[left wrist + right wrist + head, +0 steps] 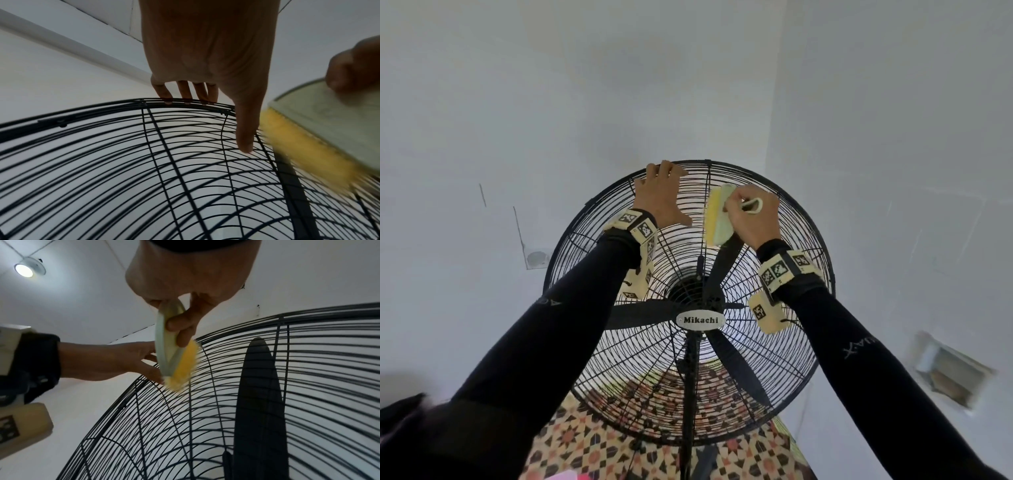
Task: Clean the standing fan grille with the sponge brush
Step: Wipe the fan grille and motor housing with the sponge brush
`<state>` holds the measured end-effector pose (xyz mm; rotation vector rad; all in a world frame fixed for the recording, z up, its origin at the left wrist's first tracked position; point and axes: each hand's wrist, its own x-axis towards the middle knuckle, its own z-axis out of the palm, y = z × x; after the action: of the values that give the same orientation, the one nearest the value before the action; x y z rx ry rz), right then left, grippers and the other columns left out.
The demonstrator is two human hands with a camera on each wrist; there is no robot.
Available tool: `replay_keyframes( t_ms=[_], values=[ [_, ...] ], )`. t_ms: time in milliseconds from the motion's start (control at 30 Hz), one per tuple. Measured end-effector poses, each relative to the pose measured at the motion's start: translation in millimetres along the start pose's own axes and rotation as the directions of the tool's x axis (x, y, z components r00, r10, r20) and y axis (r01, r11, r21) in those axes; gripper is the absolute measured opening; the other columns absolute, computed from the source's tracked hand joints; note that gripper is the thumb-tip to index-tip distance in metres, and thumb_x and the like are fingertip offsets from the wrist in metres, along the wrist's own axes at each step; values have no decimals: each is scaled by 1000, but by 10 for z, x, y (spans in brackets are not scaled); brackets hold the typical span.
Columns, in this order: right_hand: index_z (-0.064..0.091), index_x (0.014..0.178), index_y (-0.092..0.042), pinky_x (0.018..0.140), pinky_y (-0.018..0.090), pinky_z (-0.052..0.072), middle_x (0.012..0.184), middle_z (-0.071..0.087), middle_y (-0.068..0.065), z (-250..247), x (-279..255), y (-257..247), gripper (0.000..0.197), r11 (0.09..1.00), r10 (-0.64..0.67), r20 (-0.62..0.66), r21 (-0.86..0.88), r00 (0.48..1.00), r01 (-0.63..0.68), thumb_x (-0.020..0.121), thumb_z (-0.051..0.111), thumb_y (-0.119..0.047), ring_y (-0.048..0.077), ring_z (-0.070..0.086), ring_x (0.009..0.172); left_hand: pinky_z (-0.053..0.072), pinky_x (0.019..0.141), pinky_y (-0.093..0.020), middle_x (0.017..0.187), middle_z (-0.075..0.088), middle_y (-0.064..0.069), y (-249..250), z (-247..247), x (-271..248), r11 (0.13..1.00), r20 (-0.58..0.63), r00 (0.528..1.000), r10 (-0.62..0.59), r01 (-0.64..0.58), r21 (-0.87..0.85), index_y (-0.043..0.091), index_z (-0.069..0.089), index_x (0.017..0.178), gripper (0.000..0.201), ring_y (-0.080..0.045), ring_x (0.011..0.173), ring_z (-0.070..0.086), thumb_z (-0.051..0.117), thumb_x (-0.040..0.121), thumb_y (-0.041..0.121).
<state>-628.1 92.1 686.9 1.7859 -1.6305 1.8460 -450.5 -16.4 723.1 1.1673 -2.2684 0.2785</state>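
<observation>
The black standing fan grille (784, 240) faces me, with a "Mikachi" badge (700, 320) at its hub. My left hand (661, 192) lies on the upper left of the grille. Its fingers (185, 91) hook over the top rim, and the thumb lies straight on the wires. My right hand (753, 212) grips the sponge brush (717, 216), which has a pale green back and a yellow sponge. The sponge (185, 363) presses against the grille wires (308, 369) near the top, just right of the left hand (107, 360). A black blade (261, 402) sits behind the wires.
White walls stand close behind the fan, with a socket (536, 257) at the left and a recess (955, 373) low at the right. The fan's pole (690, 411) runs down over a patterned floor (585, 442). A ceiling lamp (26, 269) is lit.
</observation>
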Motion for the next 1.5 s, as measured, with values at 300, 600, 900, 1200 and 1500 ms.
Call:
replay_keyframes(
  t_ms=[300,600,900,1200,1500],
  values=[
    [62,59,-14,69,9,40,61,63,-3,85,-219,-69,25,994,-111,-29,7,993,112,81,64,-3,-1,54,60,33,110,-55,155,33,-2,-26,63,-48,999,-7,999,33,-33,18,25,33,153,114,-33,142,29,97,61,39],
    [67,64,-7,62,20,44,62,64,2,92,-245,28,17,990,-135,-71,20,988,137,80,62,-10,11,55,56,31,112,-53,160,28,4,-74,72,-89,998,-1,998,56,-56,1,25,29,157,123,-31,145,24,99,57,40],
    [57,55,-2,59,19,39,55,56,15,13,-253,-79,27,984,-71,154,-154,985,95,79,60,-13,9,40,50,27,115,-52,163,26,5,-86,101,-111,998,-33,997,63,-64,-29,25,27,160,123,-30,147,22,98,60,38],
    [68,57,-5,57,26,50,54,64,7,104,-590,163,24,991,132,62,-23,989,-131,80,61,-6,13,53,46,27,116,-53,164,26,5,-75,109,-118,997,-43,997,68,-70,-29,24,28,159,123,-31,148,23,98,60,38],
    [69,53,-20,59,31,49,49,61,-9,280,-764,315,25,987,154,162,-68,975,-144,76,60,-18,23,58,64,26,118,-54,166,23,5,-99,148,-149,996,-61,994,86,-88,-19,23,24,161,121,-31,150,21,95,65,40]
  ],
)
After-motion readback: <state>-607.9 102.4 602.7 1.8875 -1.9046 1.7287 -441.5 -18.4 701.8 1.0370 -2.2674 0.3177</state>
